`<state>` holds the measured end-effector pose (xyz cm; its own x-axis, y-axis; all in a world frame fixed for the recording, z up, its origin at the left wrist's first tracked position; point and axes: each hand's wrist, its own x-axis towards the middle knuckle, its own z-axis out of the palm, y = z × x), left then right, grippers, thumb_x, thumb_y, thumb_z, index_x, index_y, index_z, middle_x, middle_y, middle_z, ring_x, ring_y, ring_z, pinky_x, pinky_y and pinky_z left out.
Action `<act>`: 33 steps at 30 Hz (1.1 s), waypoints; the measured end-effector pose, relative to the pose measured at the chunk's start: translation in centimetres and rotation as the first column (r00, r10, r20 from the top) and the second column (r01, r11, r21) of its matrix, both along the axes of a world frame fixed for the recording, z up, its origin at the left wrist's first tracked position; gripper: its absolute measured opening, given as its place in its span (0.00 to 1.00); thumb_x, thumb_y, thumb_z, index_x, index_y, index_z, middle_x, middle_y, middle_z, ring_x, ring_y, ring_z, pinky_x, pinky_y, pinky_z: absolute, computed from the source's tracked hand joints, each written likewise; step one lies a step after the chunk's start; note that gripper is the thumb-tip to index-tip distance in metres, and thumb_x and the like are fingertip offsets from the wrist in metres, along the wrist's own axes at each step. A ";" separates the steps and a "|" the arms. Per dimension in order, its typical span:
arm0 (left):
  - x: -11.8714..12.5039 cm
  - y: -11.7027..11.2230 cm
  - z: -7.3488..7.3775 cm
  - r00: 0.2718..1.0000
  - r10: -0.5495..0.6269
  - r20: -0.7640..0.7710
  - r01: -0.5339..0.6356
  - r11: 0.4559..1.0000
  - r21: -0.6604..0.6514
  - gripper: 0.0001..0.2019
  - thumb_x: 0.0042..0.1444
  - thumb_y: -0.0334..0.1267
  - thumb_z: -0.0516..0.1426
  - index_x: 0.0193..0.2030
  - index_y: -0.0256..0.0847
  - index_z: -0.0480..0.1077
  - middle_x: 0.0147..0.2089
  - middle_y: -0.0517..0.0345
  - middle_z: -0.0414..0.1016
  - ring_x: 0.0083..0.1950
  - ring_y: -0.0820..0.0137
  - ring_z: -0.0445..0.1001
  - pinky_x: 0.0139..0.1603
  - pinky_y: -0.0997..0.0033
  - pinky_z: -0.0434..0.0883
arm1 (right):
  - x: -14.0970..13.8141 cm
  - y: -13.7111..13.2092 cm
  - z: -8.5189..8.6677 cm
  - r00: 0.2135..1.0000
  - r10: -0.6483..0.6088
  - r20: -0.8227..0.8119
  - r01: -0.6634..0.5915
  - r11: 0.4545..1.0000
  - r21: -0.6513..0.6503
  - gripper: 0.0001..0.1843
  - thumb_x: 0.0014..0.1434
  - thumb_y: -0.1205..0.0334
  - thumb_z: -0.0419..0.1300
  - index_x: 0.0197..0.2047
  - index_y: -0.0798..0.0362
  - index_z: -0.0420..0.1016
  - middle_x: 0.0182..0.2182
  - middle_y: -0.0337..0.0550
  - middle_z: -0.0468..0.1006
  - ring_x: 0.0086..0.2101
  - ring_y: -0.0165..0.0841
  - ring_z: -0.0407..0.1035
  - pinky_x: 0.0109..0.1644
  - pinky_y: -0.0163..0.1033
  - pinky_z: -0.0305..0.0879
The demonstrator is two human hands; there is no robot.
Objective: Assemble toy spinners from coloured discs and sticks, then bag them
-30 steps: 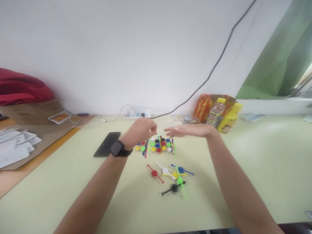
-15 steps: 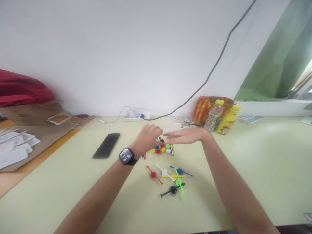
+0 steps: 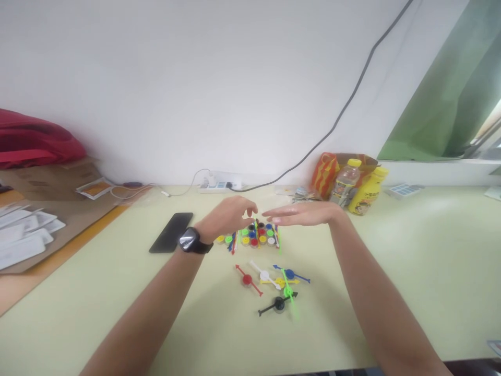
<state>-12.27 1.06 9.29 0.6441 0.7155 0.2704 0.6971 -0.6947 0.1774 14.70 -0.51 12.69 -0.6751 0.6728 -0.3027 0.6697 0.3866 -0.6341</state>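
My left hand (image 3: pixel 230 215), a black watch (image 3: pixel 190 239) on its wrist, hovers over the left side of a cluster of small coloured round discs (image 3: pixel 254 235). Its fingers are curved, with a gap between thumb and forefinger and nothing visible in it. My right hand (image 3: pixel 303 214) is stretched flat, palm down, above the cluster's right side, also holding nothing. Thin coloured arrows stand among the discs. Nearer me lie assembled arrow spinners: a red one (image 3: pixel 247 280), a white one (image 3: pixel 264 275), a blue one (image 3: pixel 290 274), a yellow one (image 3: pixel 279 282), a green one (image 3: pixel 288 291) and a black one (image 3: pixel 279 304).
A black phone (image 3: pixel 171 233) lies left of my left hand. Along the wall are a power strip (image 3: pixel 219 186), a clear bottle (image 3: pixel 345 183), a yellow bottle (image 3: pixel 368 191) and a red-yellow bag (image 3: pixel 324 175). A cardboard box (image 3: pixel 50 180) and white packets (image 3: pixel 23 235) occupy the left.
My left hand has drawn back to the left, and its thumb and forefinger have parted. More of the disc cluster now shows. My right hand has barely moved.
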 end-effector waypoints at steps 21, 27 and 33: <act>-3.8 1.2 2.4 0.979 0.061 0.196 -0.060 0.998 -0.011 0.08 0.60 0.43 0.61 0.35 0.43 0.79 0.37 0.56 0.83 0.39 0.64 0.77 0.40 0.67 0.70 | 2.3 0.1 0.7 0.972 0.082 -0.220 -0.076 0.996 0.038 0.32 0.71 0.36 0.52 0.72 0.38 0.67 0.70 0.37 0.67 0.70 0.47 0.58 0.76 0.55 0.51; -2.9 -0.2 3.3 0.955 -0.034 0.293 0.106 0.966 -0.234 0.24 0.64 0.55 0.61 0.63 0.48 0.72 0.61 0.50 0.78 0.55 0.60 0.78 0.53 0.63 0.74 | -0.2 -1.2 1.2 0.963 0.187 -0.196 -0.169 0.980 0.104 0.26 0.74 0.44 0.51 0.69 0.39 0.72 0.67 0.36 0.72 0.67 0.45 0.64 0.72 0.52 0.61; -1.5 -0.4 1.8 0.887 -0.322 0.330 0.461 0.618 -0.636 0.27 0.62 0.56 0.62 0.65 0.50 0.71 0.60 0.49 0.80 0.58 0.55 0.79 0.52 0.62 0.76 | -3.8 -2.7 1.2 0.923 0.326 -0.204 -0.277 0.932 0.236 0.23 0.74 0.51 0.51 0.65 0.43 0.77 0.60 0.40 0.79 0.56 0.41 0.74 0.59 0.43 0.70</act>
<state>-13.79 0.68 11.07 0.9019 0.4285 -0.0544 0.2984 -0.5271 0.7957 10.93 -3.23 13.85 -0.8902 0.4555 0.0088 0.3418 0.6804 -0.6483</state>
